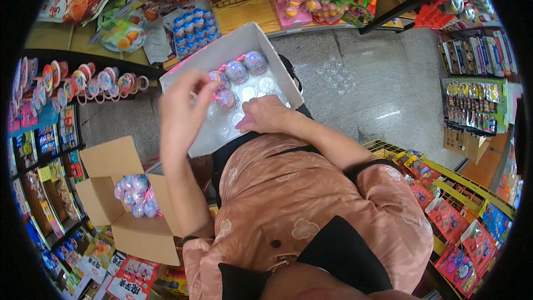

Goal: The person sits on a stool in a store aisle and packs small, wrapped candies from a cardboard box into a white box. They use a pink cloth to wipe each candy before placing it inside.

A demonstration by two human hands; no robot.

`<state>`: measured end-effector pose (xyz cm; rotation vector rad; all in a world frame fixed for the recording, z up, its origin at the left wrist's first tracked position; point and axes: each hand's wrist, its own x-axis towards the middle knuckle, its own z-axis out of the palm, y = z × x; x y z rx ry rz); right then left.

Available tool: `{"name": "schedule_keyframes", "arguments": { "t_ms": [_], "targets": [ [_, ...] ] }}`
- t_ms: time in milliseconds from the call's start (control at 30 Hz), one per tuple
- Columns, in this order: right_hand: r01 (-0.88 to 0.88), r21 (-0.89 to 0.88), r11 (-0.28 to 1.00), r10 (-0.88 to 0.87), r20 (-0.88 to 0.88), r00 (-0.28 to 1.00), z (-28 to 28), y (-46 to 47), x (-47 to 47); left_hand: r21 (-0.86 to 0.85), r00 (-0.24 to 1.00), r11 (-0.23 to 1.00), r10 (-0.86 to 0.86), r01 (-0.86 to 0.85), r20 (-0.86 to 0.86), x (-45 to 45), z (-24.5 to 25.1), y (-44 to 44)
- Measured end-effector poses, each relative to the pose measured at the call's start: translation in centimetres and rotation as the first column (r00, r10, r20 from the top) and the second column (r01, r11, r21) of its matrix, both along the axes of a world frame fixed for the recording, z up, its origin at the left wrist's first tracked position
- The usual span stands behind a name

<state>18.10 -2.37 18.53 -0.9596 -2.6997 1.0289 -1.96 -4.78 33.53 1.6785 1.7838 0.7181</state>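
Note:
A white cardboard box (266, 35) with a clear plastic tray of round hollows (248, 92) rests tilted at my lap. Several purple-blue patterned balls (236, 71) with pink ties sit in the tray's hollows. My left hand (189, 91), blurred, is at the box's left side, its fingertips beside the balls; whether they grip a pink tie I cannot tell. Over the tray's near edge, my right hand (265, 112) is curled around a small pink-purple thing (245, 121), mostly hidden by the fingers.
An open brown carton (145, 239) holding more purple balls (137, 193) stands at lower left. Ahead, a wooden shelf (245, 10) bears snack packs and a tray of blue-topped eggs (193, 33). Hanging toys (104, 81) jut in at left. A yellow wire rack (470, 189) stands at right.

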Motion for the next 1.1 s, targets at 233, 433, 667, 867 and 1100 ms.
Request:
{"name": "schedule_keyframes", "arguments": {
  "t_ms": [233, 433, 667, 867, 1100],
  "targets": [
    [0.031, 0.019, 0.999, -0.031, -0.019, 0.999, -0.2, -0.2, 0.3, -0.181, 0.811, 0.926, -0.377, 0.33, -0.448, 0.2, -9.3, -0.1],
    [0.028, -0.008, 1.0, -0.028, -0.029, 0.999, -0.2, -0.2, 0.2, -0.291, 0.704, 0.897, -0.441, 0.332, -0.556, 0.8, -10.8, 0.9],
    [0.013, -0.046, 0.999, -0.013, -0.016, 1.0, -0.2, 0.0, 0.2, -0.259, 0.647, 0.912, -0.408, 0.317, -0.645, 1.1, -12.3, 0.9],
    [0.036, -0.052, 0.998, -0.039, -0.054, 0.998, 0.1, -0.1, 0.3, 0.008, 0.943, 0.97, -0.234, 0.243, -0.238, -1.0, -8.2, 1.5],
    [0.054, -0.07, 0.996, -0.058, -0.052, 0.997, 0.7, 0.0, 0.1, -0.156, 0.523, 0.981, 0.196, -0.119, 0.829, -0.2, -4.2, -0.4]
  ]
}}
